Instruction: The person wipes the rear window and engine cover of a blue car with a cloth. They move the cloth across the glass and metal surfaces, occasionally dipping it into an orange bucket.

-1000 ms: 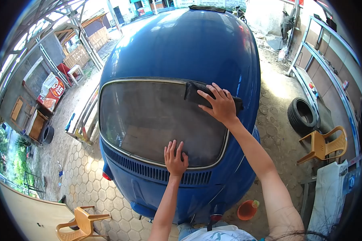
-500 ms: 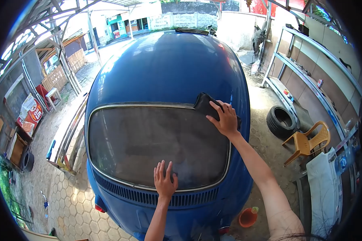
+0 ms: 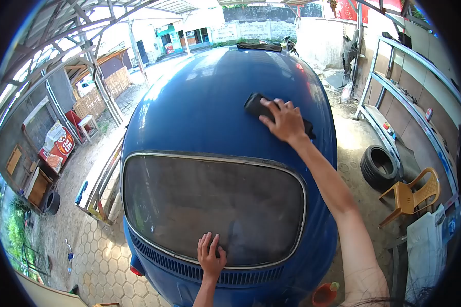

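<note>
A blue car [image 3: 205, 117] with a rounded roof fills the middle of the view. My right hand [image 3: 285, 121] presses a black cloth [image 3: 256, 105] against the roof, above the right part of the rear window; the cloth also shows beside the wrist. Lower down, my left hand [image 3: 211, 255] rests with fingers spread at the bottom edge of the dark rear window [image 3: 215, 199]. Nothing shows in the left hand. Below the window runs a row of vent slots [image 3: 169, 262].
On the right are a tire [image 3: 379, 166], a yellow plastic chair [image 3: 411, 197] and a metal shelf rack [image 3: 412, 97]. An orange pot [image 3: 323, 295] stands near the car's lower right. At left lies a long metal frame [image 3: 100, 192] beside the car.
My right hand has moved with the black cloth from the window's upper right corner up onto the roof. The view has shifted, so the car sits lower and further right.
</note>
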A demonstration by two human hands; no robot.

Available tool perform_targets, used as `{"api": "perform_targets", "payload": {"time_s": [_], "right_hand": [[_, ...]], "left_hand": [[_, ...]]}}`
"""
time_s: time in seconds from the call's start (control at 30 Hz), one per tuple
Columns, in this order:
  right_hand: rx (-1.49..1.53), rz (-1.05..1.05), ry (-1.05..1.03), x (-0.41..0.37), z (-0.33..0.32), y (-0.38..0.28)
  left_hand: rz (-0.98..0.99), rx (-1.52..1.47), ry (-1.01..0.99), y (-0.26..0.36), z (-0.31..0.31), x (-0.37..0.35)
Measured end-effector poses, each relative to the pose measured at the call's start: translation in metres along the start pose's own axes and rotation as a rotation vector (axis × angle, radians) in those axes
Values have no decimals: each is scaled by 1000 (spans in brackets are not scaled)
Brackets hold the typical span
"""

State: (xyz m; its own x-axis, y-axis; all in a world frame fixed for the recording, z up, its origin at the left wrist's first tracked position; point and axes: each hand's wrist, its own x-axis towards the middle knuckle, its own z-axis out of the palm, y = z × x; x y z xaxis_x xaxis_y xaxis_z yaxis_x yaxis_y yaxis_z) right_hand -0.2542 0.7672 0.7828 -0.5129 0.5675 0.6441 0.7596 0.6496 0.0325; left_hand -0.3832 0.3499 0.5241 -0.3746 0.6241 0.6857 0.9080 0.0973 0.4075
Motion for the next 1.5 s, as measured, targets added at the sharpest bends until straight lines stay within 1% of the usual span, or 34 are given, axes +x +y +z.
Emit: {"api": "perform_targets", "payload": {"time_s": [0.07, 0.1, 0.2, 0.3, 0.33, 0.43, 0.53, 0.6, 0.7, 0.73, 0.83, 0.93, 0.97, 1.03, 1.13, 1.17, 1.27, 1.37, 1.47, 1.5], "right_hand": [[47, -279, 21, -55, -11, -28], [68, -417, 19, -70, -16, -36], [130, -421, 41, -53, -14, -25], [69, 12, -58, 30, 8, 8], [28, 167, -94, 50, 13, 10], [-5, 165, -91, 50, 10, -14], [37, -171, -79, -11, -5, -66], [44, -430, 51, -69, -1, -95], [85, -395, 65, -68, 1, -94], [41, -437, 65, -64, -2, -91], [36, -278, -17, -28, 0, -70], [-27, 118, 5, 7, 12, -57], [-38, 90, 12, 11, 14, -58], [-70, 37, 0, -8, 9, -72], [-26, -335, 28, -59, -3, -77], [-2, -462, 30, -63, -5, -77], [5, -443, 16, -51, -5, -62], [-44, -37, 26, -17, 3, -57], [-137, 76, 102, -8, 18, -72], [-104, -46, 105, -20, 15, -82]], "left_hand": [[1, 3, 8, 0, 0, -2], [-7, 10, 17, 0, 1, -1], [-36, 15, 50, 3, 4, -1], [-34, 26, 39, 6, -3, 1], [-20, 28, 45, 5, -2, 4], [-16, 12, 58, 4, -2, 5], [-20, 15, 60, 3, 1, 5], [-20, 21, 53, 2, -1, 4], [-17, 41, 61, 3, 0, 4], [-10, 41, 67, 2, 1, 7], [-18, 11, 52, 8, 1, 0], [-4, -5, 66, 0, 2, 5], [0, -4, 82, -3, 3, 7], [-6, -14, 94, -2, 5, 4], [-23, -31, 102, 1, 4, 4], [-24, -39, 105, 2, 4, 6], [-30, -43, 104, 3, 3, 5], [-15, -43, 106, 1, 5, 4], [-25, -43, 106, 1, 2, 2], [-25, -47, 107, -1, 2, 2]]}}
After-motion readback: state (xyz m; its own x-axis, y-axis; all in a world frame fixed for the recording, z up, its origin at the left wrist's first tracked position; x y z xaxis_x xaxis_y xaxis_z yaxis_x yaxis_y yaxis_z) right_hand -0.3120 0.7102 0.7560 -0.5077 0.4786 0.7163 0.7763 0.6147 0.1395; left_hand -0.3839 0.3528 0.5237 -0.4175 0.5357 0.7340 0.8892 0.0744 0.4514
